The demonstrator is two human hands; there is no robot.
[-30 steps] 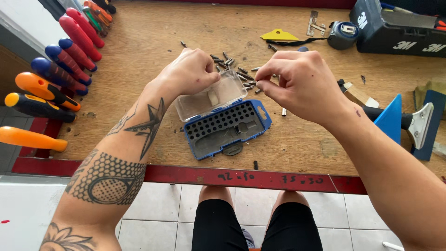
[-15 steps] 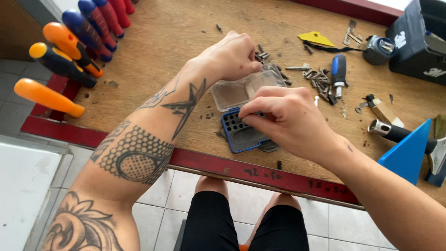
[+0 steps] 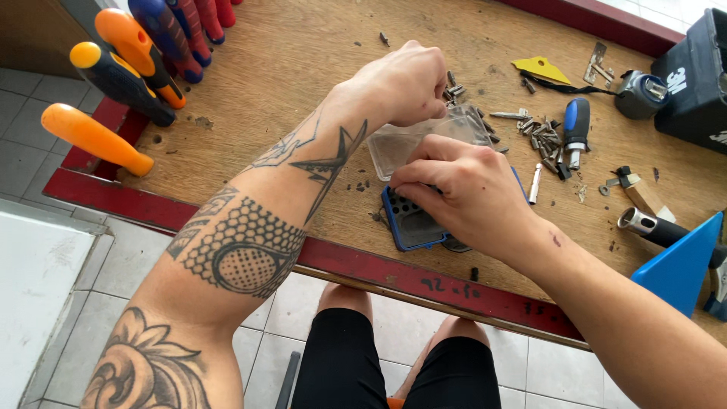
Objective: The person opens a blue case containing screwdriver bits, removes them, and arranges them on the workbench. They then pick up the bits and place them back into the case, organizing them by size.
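A blue bit case [image 3: 413, 223] with a clear hinged lid [image 3: 416, 140] lies open on the wooden workbench [image 3: 303, 60]. My left hand [image 3: 401, 83] rests on the lid's far edge, its fingers curled over the lid. My right hand [image 3: 462, 193] covers most of the case's blue tray, fingertips pressed down at the rows of holes; whether they pinch a bit is hidden. A pile of loose screwdriver bits [image 3: 541, 136] lies just beyond the case.
Several screwdrivers with orange, blue and red handles [image 3: 129, 60] stick out at the bench's left. A small blue-handled driver [image 3: 575, 125], a yellow scraper [image 3: 541, 70], a tape measure [image 3: 640, 92], a dark box [image 3: 693, 76] and a blue wedge [image 3: 681, 261] lie at the right.
My right hand came down from the loose bits onto the blue tray. The view swung left and closer; my left hand stayed on the lid.
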